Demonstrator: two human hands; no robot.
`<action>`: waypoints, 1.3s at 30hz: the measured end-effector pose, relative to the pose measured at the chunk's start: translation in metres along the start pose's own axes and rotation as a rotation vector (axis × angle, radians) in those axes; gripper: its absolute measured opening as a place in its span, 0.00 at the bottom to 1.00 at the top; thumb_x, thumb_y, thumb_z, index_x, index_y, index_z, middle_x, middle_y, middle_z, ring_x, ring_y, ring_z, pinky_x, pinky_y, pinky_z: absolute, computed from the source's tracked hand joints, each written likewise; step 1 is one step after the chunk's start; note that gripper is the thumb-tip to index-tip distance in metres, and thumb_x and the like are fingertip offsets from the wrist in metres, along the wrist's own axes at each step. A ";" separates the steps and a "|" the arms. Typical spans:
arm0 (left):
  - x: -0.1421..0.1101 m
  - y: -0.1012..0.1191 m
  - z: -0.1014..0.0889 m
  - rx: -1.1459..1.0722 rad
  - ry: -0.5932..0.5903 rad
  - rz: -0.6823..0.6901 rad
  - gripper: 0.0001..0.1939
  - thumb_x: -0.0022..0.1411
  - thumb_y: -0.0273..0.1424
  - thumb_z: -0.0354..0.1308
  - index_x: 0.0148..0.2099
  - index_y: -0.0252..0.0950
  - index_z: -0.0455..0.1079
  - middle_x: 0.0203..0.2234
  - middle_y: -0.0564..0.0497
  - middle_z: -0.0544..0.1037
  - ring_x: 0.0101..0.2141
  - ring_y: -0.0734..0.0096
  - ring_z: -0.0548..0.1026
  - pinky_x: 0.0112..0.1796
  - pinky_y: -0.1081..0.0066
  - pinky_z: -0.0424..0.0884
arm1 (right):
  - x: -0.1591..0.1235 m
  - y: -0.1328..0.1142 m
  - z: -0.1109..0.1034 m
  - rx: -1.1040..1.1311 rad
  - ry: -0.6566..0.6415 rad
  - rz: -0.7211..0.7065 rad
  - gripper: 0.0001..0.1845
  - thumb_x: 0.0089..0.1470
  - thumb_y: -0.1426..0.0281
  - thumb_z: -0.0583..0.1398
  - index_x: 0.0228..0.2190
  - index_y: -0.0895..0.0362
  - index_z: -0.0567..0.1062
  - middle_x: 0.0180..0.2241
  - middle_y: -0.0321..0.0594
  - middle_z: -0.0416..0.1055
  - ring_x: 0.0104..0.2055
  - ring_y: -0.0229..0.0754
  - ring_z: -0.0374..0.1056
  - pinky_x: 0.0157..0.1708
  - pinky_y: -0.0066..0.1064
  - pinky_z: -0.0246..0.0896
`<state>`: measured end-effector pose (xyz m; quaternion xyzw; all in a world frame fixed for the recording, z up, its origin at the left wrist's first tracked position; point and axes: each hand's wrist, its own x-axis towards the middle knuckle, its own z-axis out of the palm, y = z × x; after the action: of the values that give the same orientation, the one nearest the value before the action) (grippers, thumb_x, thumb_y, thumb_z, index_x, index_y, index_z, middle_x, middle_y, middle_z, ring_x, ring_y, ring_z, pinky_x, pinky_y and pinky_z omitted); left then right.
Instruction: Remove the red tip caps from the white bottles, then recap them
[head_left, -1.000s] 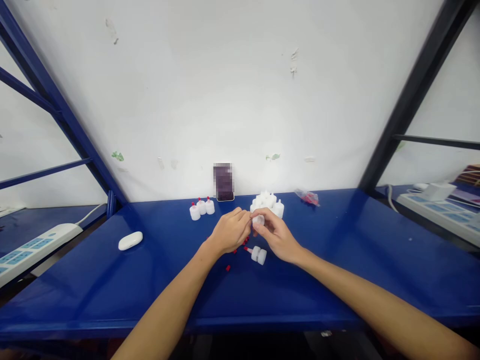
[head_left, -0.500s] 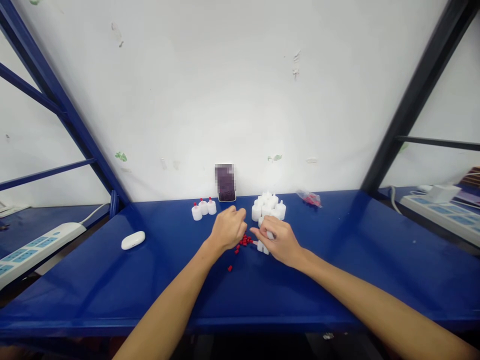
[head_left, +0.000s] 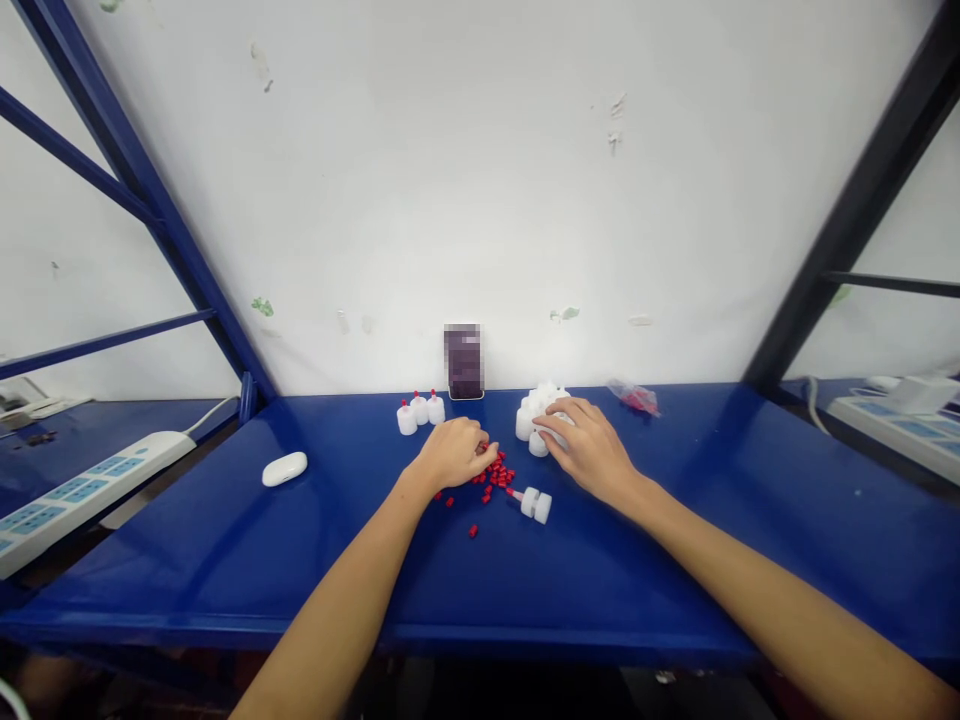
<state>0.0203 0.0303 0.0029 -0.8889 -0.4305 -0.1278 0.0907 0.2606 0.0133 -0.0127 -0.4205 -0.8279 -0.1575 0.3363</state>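
My left hand [head_left: 454, 455] is over the scattered red caps [head_left: 499, 470], its fingers curled in toward the thumb. Whatever lies between those fingertips is hidden. At the group of white bottles [head_left: 525, 422], my right hand [head_left: 592, 445] has its thumb and fingers around a small white bottle [head_left: 559, 428] at the near side. Between the hands and closer to me, a white bottle with a red-tipped nozzle [head_left: 535, 505] lies on its side. Several white bottles topped with red caps [head_left: 407, 418] stand upright beyond my left hand.
A phone [head_left: 465, 365] leans against the wall behind the blue table [head_left: 300, 570]. A white oval case [head_left: 285, 469] lies to the left, and a clear bag with red pieces [head_left: 636, 398] at the back right. Power strips [head_left: 90, 490] flank the table beyond the frame posts.
My right hand has shifted from above the lying bottle back to the bottle group, uncovering the lying one. My left hand has lowered onto the red caps. The view has turned slightly left.
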 end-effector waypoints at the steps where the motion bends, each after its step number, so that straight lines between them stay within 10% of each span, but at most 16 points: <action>1: 0.000 0.000 0.000 -0.001 -0.008 -0.015 0.21 0.65 0.39 0.49 0.22 0.36 0.64 0.23 0.50 0.71 0.28 0.67 0.69 0.29 0.68 0.57 | 0.001 -0.001 0.001 -0.045 0.001 -0.012 0.11 0.60 0.72 0.56 0.42 0.54 0.77 0.45 0.46 0.72 0.51 0.53 0.64 0.46 0.43 0.60; 12: -0.002 0.006 -0.010 -0.224 0.026 -0.039 0.13 0.60 0.36 0.54 0.26 0.35 0.69 0.23 0.52 0.70 0.28 0.70 0.68 0.30 0.70 0.61 | -0.001 -0.002 -0.002 -0.035 -0.047 0.004 0.06 0.57 0.67 0.60 0.38 0.53 0.76 0.43 0.46 0.73 0.49 0.54 0.62 0.43 0.43 0.56; 18: -0.005 0.014 -0.020 -0.679 -0.236 0.133 0.08 0.55 0.32 0.60 0.36 0.36 0.79 0.24 0.54 0.70 0.24 0.77 0.66 0.27 0.76 0.62 | -0.003 -0.019 -0.020 0.147 0.007 0.125 0.07 0.51 0.65 0.63 0.30 0.55 0.74 0.29 0.38 0.74 0.31 0.43 0.67 0.34 0.34 0.56; 26: -0.007 0.023 -0.015 -0.548 -0.233 0.202 0.08 0.53 0.30 0.61 0.36 0.36 0.78 0.21 0.57 0.68 0.22 0.79 0.64 0.26 0.75 0.59 | -0.007 -0.037 -0.033 0.420 -0.474 -0.122 0.10 0.52 0.67 0.62 0.37 0.54 0.70 0.33 0.37 0.72 0.33 0.42 0.66 0.34 0.32 0.58; 39: -0.002 0.035 -0.011 0.019 -0.080 0.209 0.11 0.71 0.35 0.43 0.41 0.36 0.64 0.30 0.49 0.75 0.31 0.64 0.74 0.33 0.68 0.64 | -0.002 -0.032 -0.021 1.198 -0.464 0.344 0.12 0.58 0.61 0.60 0.38 0.56 0.68 0.27 0.33 0.68 0.27 0.37 0.67 0.31 0.30 0.65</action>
<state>0.0452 0.0043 0.0106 -0.9324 -0.3400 -0.0780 0.0944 0.2449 -0.0183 0.0015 -0.3098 -0.7443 0.4806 0.3451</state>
